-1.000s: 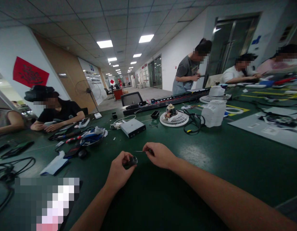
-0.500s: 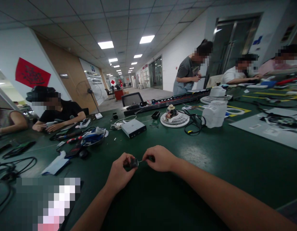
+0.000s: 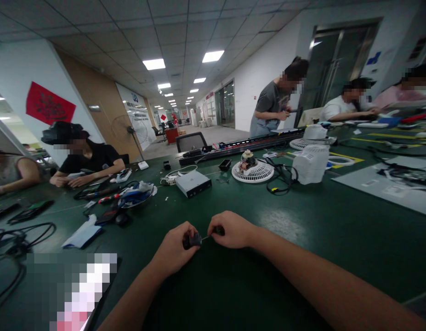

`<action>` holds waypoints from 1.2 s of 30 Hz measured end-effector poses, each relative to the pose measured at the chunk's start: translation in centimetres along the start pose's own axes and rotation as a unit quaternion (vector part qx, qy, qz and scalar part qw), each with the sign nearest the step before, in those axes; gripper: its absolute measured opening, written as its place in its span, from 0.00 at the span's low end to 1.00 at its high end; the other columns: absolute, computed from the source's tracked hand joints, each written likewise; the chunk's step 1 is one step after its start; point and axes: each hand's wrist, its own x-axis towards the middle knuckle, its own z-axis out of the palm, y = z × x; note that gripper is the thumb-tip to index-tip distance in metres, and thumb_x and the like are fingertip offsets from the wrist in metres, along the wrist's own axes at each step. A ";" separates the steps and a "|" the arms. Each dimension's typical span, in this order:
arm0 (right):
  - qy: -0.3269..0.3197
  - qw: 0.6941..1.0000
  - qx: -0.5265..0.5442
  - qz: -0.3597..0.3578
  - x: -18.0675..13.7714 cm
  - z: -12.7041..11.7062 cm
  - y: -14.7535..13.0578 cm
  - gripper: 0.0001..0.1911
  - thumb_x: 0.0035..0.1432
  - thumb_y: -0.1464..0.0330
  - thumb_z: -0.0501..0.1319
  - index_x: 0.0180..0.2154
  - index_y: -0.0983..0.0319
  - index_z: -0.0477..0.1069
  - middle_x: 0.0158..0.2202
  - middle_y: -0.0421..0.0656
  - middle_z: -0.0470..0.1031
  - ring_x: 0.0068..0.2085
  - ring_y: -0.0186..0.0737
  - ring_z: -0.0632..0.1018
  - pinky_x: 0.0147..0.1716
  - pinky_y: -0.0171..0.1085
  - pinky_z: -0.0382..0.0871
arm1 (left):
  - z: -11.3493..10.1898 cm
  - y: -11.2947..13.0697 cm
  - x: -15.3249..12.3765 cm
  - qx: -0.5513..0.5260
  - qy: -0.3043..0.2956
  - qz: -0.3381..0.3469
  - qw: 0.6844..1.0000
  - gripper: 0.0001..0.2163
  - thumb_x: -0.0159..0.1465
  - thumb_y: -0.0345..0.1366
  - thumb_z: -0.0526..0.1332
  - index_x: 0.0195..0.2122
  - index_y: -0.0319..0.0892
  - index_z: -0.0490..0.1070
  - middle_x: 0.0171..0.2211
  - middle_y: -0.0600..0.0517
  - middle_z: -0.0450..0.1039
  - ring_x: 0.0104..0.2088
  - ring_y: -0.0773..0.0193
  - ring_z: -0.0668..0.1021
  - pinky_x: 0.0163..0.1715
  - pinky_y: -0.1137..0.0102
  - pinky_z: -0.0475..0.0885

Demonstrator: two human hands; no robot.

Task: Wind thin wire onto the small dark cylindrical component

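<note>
My left hand (image 3: pixel 176 246) is closed around a small dark, round-ended part (image 3: pixel 195 239), held just above the table; its exact kind I cannot make out. My right hand (image 3: pixel 231 229) grips a small screwdriver (image 3: pixel 206 237), whose thin metal shaft points left at the face of that part. Most of the screwdriver's handle is hidden in my fingers. Whether the tip sits inside the part or only touches it, I cannot tell. Both hands are close together over the green table (image 3: pixel 240 276).
Beyond my hands lie a grey disc drive (image 3: pixel 193 184), a small black tray (image 3: pixel 224 164), a white fan base with exposed motor (image 3: pixel 253 170) and a white housing (image 3: pixel 311 164). Cables and tools (image 3: pixel 135 195) crowd the left. A grey panel (image 3: pixel 388 184) lies right. Several people sit or stand around.
The part in my left hand has turned slightly, its round end now facing more to the right. Both hands sit a little lower and further right in view; the grips are unchanged.
</note>
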 end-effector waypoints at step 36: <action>-0.072 0.991 0.087 0.066 0.1 0.9 -1.7 0.24 0.45 0.49 0.68 0.37 0.60 0.77 0.29 0.39 0.76 0.27 0.34 0.73 0.23 0.31 0.59 | 0.7 -0.9 0.6 0.135 0.124 -0.085 0.979 0.06 0.55 0.30 0.61 0.33 0.44 0.65 0.31 0.53 0.73 0.31 0.62 0.76 0.29 0.70 0.64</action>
